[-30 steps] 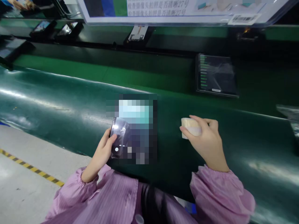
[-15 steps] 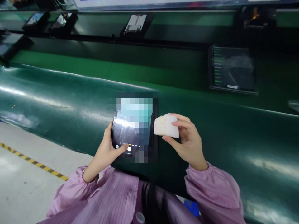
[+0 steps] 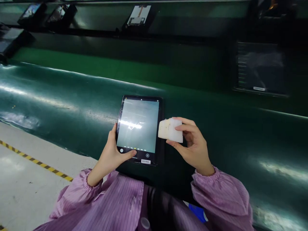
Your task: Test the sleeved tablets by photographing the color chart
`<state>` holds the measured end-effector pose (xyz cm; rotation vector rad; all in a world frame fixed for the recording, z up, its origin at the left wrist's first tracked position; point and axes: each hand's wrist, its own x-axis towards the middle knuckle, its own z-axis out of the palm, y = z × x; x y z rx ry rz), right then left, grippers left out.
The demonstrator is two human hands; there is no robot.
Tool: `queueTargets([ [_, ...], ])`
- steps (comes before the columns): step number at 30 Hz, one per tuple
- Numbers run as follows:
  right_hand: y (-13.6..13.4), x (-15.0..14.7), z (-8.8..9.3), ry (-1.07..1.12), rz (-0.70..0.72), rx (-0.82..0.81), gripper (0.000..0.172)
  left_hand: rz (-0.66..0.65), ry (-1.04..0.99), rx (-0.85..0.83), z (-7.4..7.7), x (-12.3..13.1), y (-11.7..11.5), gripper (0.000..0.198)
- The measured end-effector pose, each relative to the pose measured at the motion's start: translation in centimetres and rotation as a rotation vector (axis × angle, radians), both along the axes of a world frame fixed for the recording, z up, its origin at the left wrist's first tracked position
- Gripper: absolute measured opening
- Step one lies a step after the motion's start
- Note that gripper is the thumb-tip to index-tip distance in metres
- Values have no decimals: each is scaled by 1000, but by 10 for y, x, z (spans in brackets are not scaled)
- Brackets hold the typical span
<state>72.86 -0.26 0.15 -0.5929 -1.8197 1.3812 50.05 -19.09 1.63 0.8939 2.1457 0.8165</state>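
Note:
A black tablet point(image 3: 141, 125) lies on the dark green work surface in front of me. Its lit screen shows a pale grey-green camera picture with a bright streak. My left hand point(image 3: 114, 152) grips its lower left side, fingers at the edge and partly hidden, thumb resting on the round button near the bottom of the screen. Just right of the tablet, my right hand point(image 3: 196, 139) pinches a small white foam block point(image 3: 174, 130), yellowed on its left part, between thumb and fingers. The block's left end is close to the tablet's edge; whether they touch, I cannot tell.
Beyond the work surface runs a green belt point(image 3: 91, 61). A dark tablet under film point(image 3: 262, 67) lies on it at the right. Farther back are a device with a white plate point(image 3: 139, 15) and several dark devices at the left. Striped tape point(image 3: 36, 162) marks the floor.
The tablet's screen picture has changed to a plain grey-green view. My left thumb has shifted slightly right. The filmed tablet at the right appears farther right. My view has tilted down a little.

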Motion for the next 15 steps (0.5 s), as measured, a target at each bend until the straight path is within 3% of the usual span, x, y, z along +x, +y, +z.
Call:
queueTargets([
  [4, 0, -1, -2, 6, 5, -13, 47, -28, 22, 22, -3, -3, -2, 123],
  [11, 2, -9, -8, 12, 7, -23, 46, -70, -72, 150, -16, -26, -7, 76],
  [15, -3, -12, -9, 24, -11, -30, 42, -101, 87, 91, -8, -46, 9, 67],
])
